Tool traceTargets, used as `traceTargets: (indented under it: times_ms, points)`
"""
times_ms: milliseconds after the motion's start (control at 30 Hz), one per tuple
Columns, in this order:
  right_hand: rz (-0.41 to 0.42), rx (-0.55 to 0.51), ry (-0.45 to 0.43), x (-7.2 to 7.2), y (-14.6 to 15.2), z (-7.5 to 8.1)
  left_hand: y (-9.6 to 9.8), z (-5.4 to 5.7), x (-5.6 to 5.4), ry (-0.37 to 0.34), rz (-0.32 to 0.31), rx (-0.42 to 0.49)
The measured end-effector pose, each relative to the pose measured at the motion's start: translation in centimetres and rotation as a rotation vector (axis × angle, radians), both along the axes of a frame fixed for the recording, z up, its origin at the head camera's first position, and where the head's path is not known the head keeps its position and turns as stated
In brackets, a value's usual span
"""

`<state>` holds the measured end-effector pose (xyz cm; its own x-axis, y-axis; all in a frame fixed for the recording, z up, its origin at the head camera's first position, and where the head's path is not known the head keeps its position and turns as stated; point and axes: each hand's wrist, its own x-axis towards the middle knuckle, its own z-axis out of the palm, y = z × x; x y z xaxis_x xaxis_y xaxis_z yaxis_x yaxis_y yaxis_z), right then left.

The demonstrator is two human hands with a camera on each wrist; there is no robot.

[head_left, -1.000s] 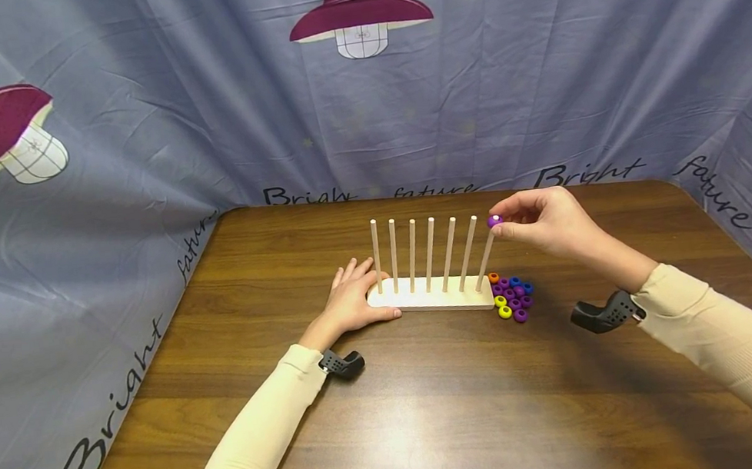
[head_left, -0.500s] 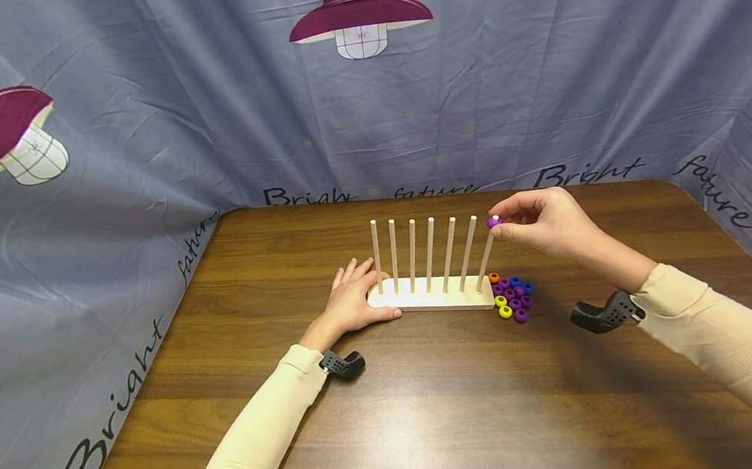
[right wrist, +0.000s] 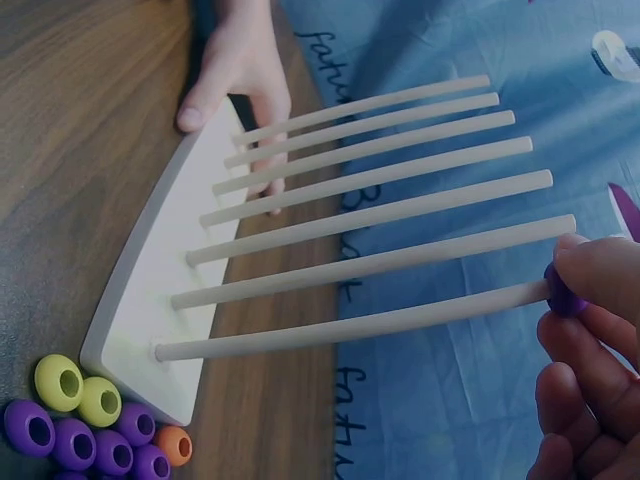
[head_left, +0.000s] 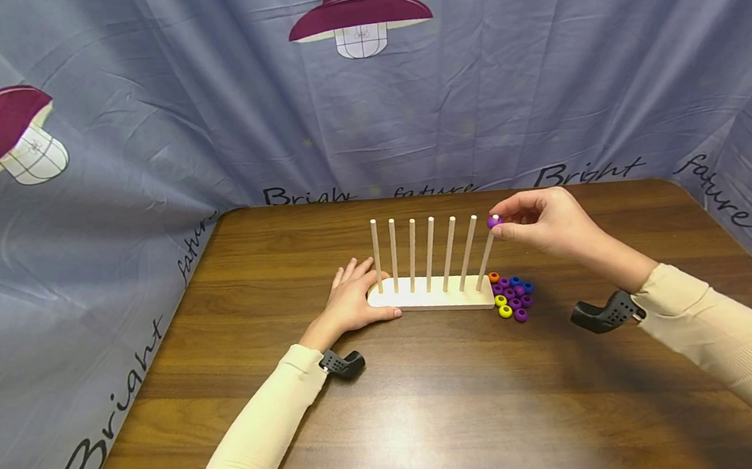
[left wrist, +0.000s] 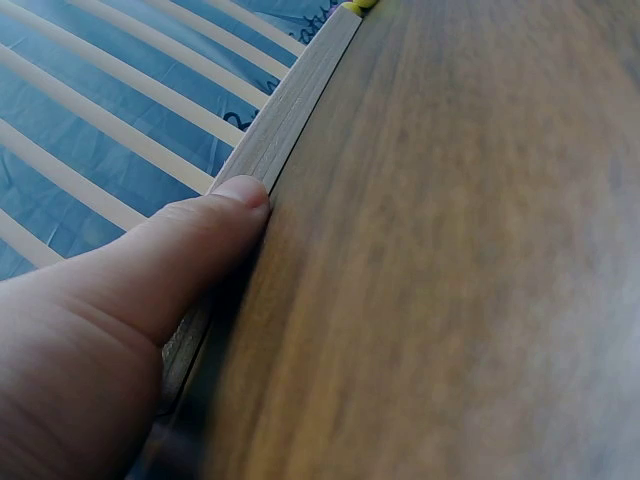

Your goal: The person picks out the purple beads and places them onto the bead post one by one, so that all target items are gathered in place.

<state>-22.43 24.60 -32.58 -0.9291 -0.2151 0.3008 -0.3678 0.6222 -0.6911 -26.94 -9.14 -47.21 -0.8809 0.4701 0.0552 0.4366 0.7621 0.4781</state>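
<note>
A pale wooden peg stand [head_left: 439, 303] with a row of upright pegs is on the table. My left hand [head_left: 350, 301] grips its left end, thumb along the front edge and fingers spread behind. In the left wrist view the thumb [left wrist: 200, 235] presses the base's side. At the top of the rightmost peg, my right hand [head_left: 552, 222] pinches a purple bead [head_left: 494, 222] between thumb and fingertips. The peg's pale tip shows in the bead's hole. In the right wrist view the bead [right wrist: 563, 292] is partly hidden by the fingers. No beads are on the other pegs.
Several loose beads, purple, blue, yellow [head_left: 506, 312] and orange [head_left: 494, 277], cluster against the stand's right end. A wood-grain table [head_left: 438, 413] lies beneath. Printed grey-blue curtains [head_left: 505, 80] hang behind it and at both sides.
Almost nothing moves. The purple bead sits at the tip of the rightmost peg throughout, with the peg's end showing slightly more clearly through it now. The left hand stays put.
</note>
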Motion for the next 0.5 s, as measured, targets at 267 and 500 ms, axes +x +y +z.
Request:
traceTargets:
  times_ms: [267,500]
  points:
    - [-0.004,0.005,0.021,-0.02,0.23,-0.17,-0.02,0.01,0.01,0.002,-0.001,0.0]
    - [-0.002,0.011,0.024,0.03,0.32,-0.31,0.0,-0.09,-0.04,0.005,-0.001,0.004]
